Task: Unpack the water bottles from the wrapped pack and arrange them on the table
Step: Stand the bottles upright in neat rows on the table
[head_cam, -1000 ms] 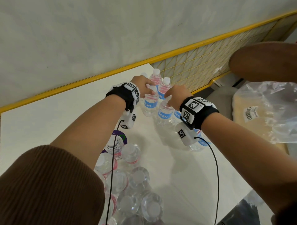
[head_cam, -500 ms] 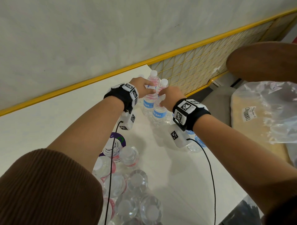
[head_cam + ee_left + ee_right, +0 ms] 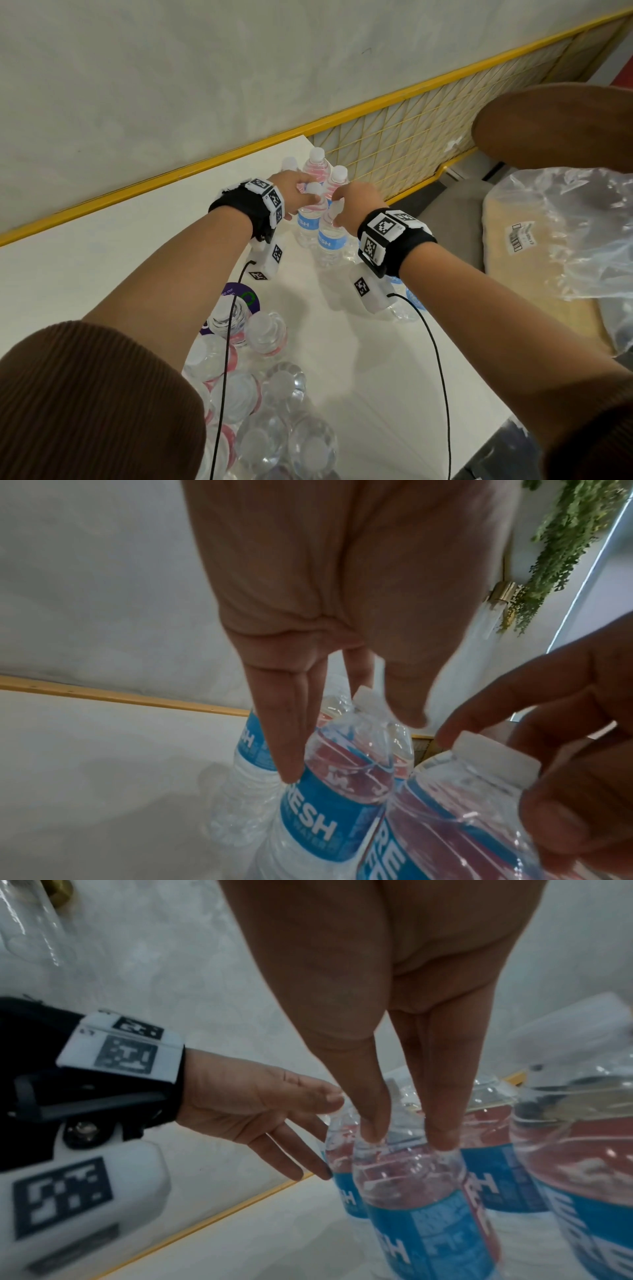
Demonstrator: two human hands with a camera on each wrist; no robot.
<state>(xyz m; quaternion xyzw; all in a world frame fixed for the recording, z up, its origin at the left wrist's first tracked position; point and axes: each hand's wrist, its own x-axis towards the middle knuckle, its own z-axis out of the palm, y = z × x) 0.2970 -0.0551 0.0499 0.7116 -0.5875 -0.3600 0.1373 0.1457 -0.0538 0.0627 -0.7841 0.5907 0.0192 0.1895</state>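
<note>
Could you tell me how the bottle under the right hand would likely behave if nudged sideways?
The bottle looks full, so probably heavy for its size. Tall and narrow, it may tip. Neighbouring bottles stand close and could be knocked.

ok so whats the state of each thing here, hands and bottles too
left hand: pinching a bottle neck
right hand: pinching a bottle top
held bottles: upright on the table
bottles behind: upright, capped
wrapped pack: opened, bottles still inside
plastic bag: crumpled, off to the side
</note>
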